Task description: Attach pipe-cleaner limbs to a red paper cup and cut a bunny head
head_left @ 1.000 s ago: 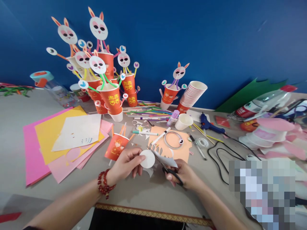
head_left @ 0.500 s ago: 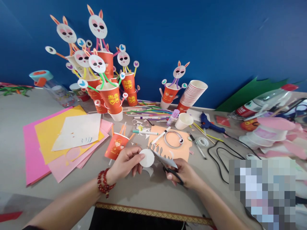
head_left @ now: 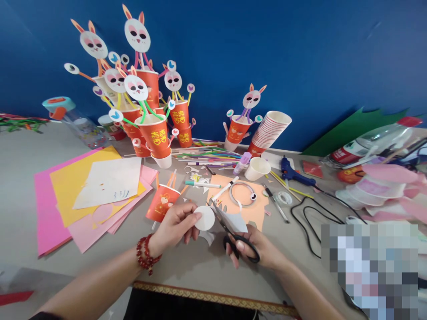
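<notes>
Between thumb and fingers, my left hand (head_left: pixel 180 224) pinches a white paper circle (head_left: pixel 204 218). My right hand (head_left: pixel 255 249) grips black-handled scissors (head_left: pixel 230 231), whose blades point up and left beside the circle's right edge. A white paper scrap (head_left: pixel 236 221) hangs by the blades near my right fingers. Below the circle, a curved white offcut (head_left: pixel 207 238) lies on the table. A red paper cup (head_left: pixel 163 203) with orange stems stands just beyond my left hand. Under the scissor tips spreads an orange paper sheet (head_left: pixel 256 205) with holes cut in it.
Rabbit-faced cup figures (head_left: pixel 156 133) stand at the back left. Stacked cups (head_left: pixel 272 129), a white cup (head_left: pixel 257 169) and a blue glue gun (head_left: pixel 295 172) are to the right, with a black cord (head_left: pixel 308 231). Coloured paper sheets (head_left: pixel 46 213) lie at left; pipe cleaners (head_left: pixel 207 155) lie behind.
The scissors have opened wider, and their handles have spread in my right hand. The paper scrap beside the blades has shifted slightly. My left hand keeps hold of the circle.
</notes>
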`<act>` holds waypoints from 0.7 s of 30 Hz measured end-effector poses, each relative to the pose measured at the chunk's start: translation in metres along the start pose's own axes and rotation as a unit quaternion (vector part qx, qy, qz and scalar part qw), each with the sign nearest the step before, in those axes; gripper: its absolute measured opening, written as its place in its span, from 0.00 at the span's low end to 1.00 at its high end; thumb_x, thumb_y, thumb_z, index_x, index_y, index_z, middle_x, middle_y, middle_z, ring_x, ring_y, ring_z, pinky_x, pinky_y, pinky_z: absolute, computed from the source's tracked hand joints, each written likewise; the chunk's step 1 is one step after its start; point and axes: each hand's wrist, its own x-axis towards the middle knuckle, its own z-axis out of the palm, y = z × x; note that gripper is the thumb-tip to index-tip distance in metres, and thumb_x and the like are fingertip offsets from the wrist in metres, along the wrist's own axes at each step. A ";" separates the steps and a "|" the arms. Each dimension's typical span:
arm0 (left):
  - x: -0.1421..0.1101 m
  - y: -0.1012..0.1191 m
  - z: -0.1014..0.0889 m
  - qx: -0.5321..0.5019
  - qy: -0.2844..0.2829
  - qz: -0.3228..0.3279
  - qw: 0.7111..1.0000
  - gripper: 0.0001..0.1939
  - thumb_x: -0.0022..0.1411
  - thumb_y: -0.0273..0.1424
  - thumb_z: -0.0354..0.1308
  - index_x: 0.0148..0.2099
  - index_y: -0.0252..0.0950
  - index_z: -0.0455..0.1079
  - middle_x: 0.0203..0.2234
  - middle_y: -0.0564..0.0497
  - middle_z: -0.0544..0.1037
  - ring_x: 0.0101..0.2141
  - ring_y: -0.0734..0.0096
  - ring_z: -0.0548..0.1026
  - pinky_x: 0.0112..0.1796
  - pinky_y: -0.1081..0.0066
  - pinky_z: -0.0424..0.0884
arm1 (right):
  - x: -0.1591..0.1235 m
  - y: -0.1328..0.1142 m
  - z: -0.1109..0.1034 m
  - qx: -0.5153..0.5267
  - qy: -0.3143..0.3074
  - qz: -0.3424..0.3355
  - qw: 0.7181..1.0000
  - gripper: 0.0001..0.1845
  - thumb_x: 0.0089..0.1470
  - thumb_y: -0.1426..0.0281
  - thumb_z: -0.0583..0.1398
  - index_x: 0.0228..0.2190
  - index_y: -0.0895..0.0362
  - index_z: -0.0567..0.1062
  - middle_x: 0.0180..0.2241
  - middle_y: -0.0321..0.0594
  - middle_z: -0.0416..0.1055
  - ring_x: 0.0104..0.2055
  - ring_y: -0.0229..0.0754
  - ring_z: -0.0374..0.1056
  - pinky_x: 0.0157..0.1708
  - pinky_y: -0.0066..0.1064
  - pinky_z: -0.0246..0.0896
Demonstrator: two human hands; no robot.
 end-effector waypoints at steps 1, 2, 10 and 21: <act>0.000 0.000 0.000 0.003 0.000 0.001 1.000 0.18 0.64 0.43 0.54 0.29 0.34 0.64 0.14 0.54 0.73 0.11 0.82 0.65 0.13 0.81 0.56 | 0.000 0.000 0.000 -0.006 -0.002 0.002 1.000 0.33 0.54 0.41 0.55 0.29 0.62 0.75 0.19 0.42 0.73 0.22 0.37 0.64 0.24 0.27 0.55; 0.000 0.000 0.000 0.006 0.000 0.002 1.000 0.18 0.64 0.43 0.54 0.29 0.34 0.64 0.14 0.54 0.73 0.11 0.82 0.65 0.14 0.81 0.56 | 0.000 0.000 0.001 -0.013 -0.001 0.004 1.000 0.33 0.54 0.42 0.55 0.29 0.62 0.75 0.20 0.42 0.74 0.22 0.37 0.65 0.24 0.27 0.55; -0.002 -0.001 0.001 0.006 -0.017 -0.010 1.000 0.19 0.64 0.44 0.54 0.28 0.35 0.63 0.14 0.54 0.74 0.11 0.81 0.65 0.14 0.82 0.56 | 0.002 -0.006 0.000 -0.053 0.041 -0.033 0.997 0.32 0.59 0.43 0.51 0.29 0.60 0.75 0.18 0.41 0.74 0.23 0.38 0.66 0.26 0.27 0.59; -0.001 -0.005 0.004 -0.004 -0.035 -0.032 0.999 0.19 0.64 0.45 0.54 0.30 0.34 0.64 0.14 0.54 0.73 0.10 0.82 0.64 0.13 0.82 0.56 | 0.005 -0.007 0.000 -0.071 0.039 0.001 0.997 0.33 0.51 0.39 0.56 0.26 0.59 0.72 0.18 0.40 0.74 0.21 0.38 0.66 0.25 0.27 0.58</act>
